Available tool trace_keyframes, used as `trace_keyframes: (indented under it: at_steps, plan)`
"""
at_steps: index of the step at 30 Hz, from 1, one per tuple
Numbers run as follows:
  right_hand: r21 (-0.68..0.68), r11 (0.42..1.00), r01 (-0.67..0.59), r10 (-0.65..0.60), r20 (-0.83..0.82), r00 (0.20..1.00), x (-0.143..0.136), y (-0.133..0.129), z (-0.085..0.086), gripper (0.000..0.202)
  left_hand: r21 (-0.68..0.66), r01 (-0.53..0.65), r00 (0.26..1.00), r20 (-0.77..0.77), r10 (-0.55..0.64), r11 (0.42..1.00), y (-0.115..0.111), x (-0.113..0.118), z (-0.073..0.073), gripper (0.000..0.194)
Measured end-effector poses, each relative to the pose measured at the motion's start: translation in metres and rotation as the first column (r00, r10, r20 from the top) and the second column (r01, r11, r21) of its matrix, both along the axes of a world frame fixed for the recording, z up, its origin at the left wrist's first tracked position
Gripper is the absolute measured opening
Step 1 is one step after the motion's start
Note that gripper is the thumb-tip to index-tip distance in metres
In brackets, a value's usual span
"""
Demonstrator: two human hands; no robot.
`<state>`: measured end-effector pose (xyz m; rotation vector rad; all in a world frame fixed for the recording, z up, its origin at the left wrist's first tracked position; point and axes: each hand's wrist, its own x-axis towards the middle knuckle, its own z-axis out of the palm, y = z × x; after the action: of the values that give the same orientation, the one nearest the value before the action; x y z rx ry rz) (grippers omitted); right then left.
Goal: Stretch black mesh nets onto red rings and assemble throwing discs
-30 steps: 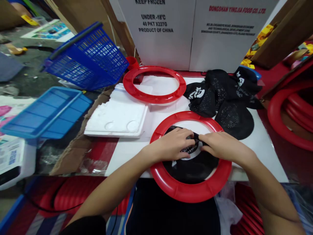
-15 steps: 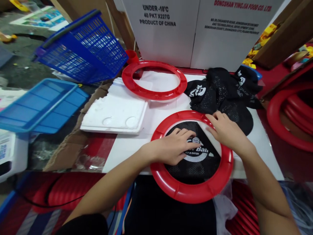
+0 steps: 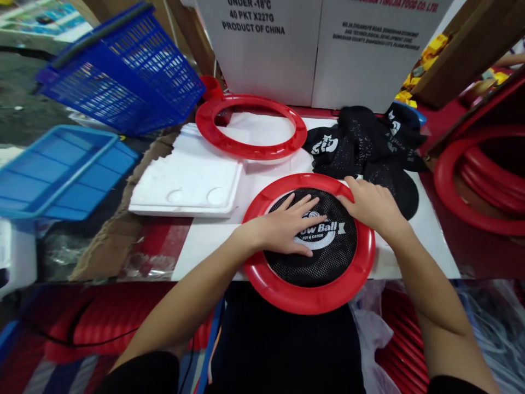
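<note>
A red plastic ring (image 3: 309,300) lies at the near edge of the table, partly over my lap. Black mesh fabric (image 3: 328,262) with a white printed logo fills its opening. My left hand (image 3: 285,227) rests flat on the mesh, fingers spread, covering part of the print. At the ring's upper right, my right hand (image 3: 373,205) grips the rim, thumb toward the mesh and fingers curled over the edge. Beyond it lies a pile of black mesh pieces (image 3: 361,142) with white prints. A second red ring (image 3: 252,151), without mesh, lies farther back, partly on white foam (image 3: 184,183).
A large white carton (image 3: 270,60) stands behind the table. On the left are a tilted blue basket (image 3: 118,71) and a light-blue plastic tray (image 3: 61,169). More red rings (image 3: 463,186) sit at the right, with others stacked below the table (image 3: 180,273).
The mesh now spreads across the whole ring opening; its folded upper-right part has been laid out. My left hand has opened flat, and my right hand stays at the rim. The view has shifted slightly.
</note>
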<state>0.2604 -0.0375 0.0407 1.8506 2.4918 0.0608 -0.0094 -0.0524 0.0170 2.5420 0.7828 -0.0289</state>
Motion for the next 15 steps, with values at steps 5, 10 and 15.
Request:
trace_keyframes:
  at_steps: [5,10,15]
  plan:
    - [-0.218,0.966,-0.14,0.061,-0.336,0.94,0.019,0.012,-0.002,0.034,0.001,0.053,0.999,0.005,-0.053,0.999,-0.002,0.0,-0.003,0.087]
    - [-0.172,0.977,-0.123,-0.022,-0.66,0.751,0.08,0.037,0.004,0.028,0.047,0.075,0.991,0.108,-0.079,0.996,0.0,-0.006,0.012,0.079]
    - [-0.172,0.94,0.294,-0.278,-0.888,0.368,0.172,0.038,0.011,0.03,0.24,-0.213,0.798,0.601,0.027,0.947,0.017,-0.027,0.038,0.032]
